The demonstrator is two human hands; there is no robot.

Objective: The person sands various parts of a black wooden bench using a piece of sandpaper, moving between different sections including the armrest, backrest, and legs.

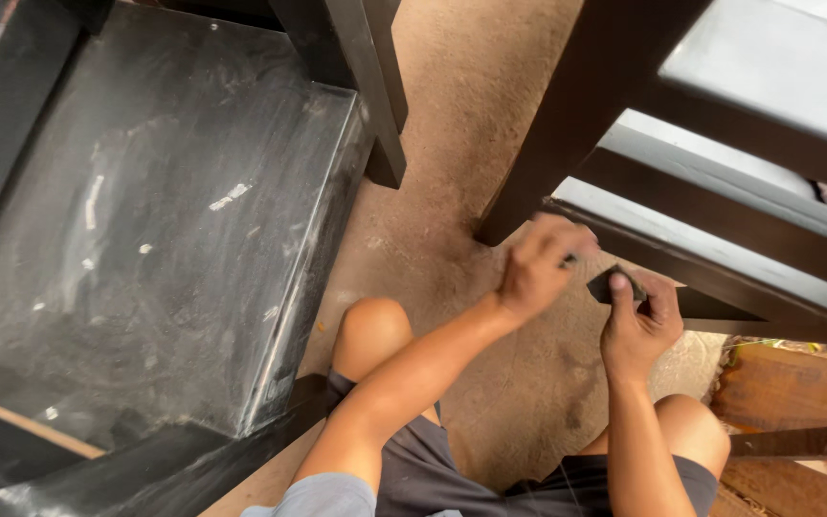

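My right hand (638, 325) pinches a small dark folded piece of sandpaper (613, 283) between thumb and fingers, just below the low black rail (720, 287) of a black wooden furniture frame. My left hand (536, 266) is motion-blurred, its fingers curled, right beside the sandpaper and against the foot of the frame's slanted black leg (567, 124). Whether the left hand holds anything is not clear. Both forearms reach forward over my bare knees (370, 330).
A large dusty black wooden piece with a flat scuffed top (165, 220) fills the left side, one of its legs (375, 86) standing on the brown dirt floor (471, 105). Bare brown wood boards (796, 393) lie at the lower right.
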